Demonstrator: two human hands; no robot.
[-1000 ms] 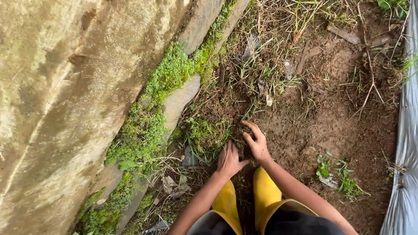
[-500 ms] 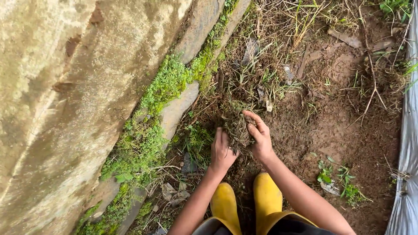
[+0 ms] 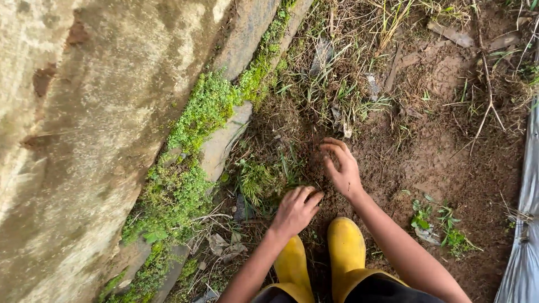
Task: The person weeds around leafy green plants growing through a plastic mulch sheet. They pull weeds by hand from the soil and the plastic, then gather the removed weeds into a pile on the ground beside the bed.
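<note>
View down at 2 bare hands over muddy ground. Left hand [image 3: 295, 209] rests fingers-down, loose, beside a grass tuft [image 3: 259, 178], w/ nothing gripped. Right hand [image 3: 342, 167] hovers half-curled, empty. Soil nearby looks partly bare; tuft & wall-side weeds [image 3: 191, 157] remain rooted.

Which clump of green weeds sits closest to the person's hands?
The grassy tuft just beyond the left hand; the leafy weeds lie farther right, past the right hand.

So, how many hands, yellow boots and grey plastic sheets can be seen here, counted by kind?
Bare hands: 2, left hand and right hand
Yellow boots: 2, left boot and right boot
Grey plastic sheet: 1
Total: 5
</note>
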